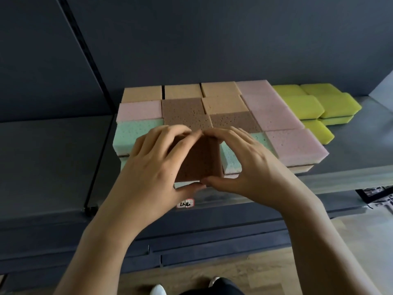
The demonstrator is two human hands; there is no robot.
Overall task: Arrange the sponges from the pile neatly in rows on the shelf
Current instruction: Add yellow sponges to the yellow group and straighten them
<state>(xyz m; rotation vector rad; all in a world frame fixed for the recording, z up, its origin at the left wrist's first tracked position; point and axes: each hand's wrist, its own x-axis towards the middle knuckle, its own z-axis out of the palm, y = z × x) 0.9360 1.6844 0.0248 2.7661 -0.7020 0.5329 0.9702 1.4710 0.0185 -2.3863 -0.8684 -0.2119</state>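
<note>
A brown sponge [198, 160] is held at the front of the sponge block, tilted toward me. My left hand [153, 165] grips its left side, fingers over the top edge and thumb under the bottom. My right hand [248, 162] grips its right side the same way. Behind it, orange sponges [221, 103], pink sponges [274, 116], brown sponges [185, 111] and green sponges [136, 133] lie in tight rows on the grey shelf [350, 167]. More sponges lie in a layer beneath them.
Yellow sponges [314, 105] are stacked at the right of the block. A white label [185, 203] sticks to the shelf's front edge. A dark back panel rises behind. Lower shelves and a wooden floor lie below; my shoes show at the bottom.
</note>
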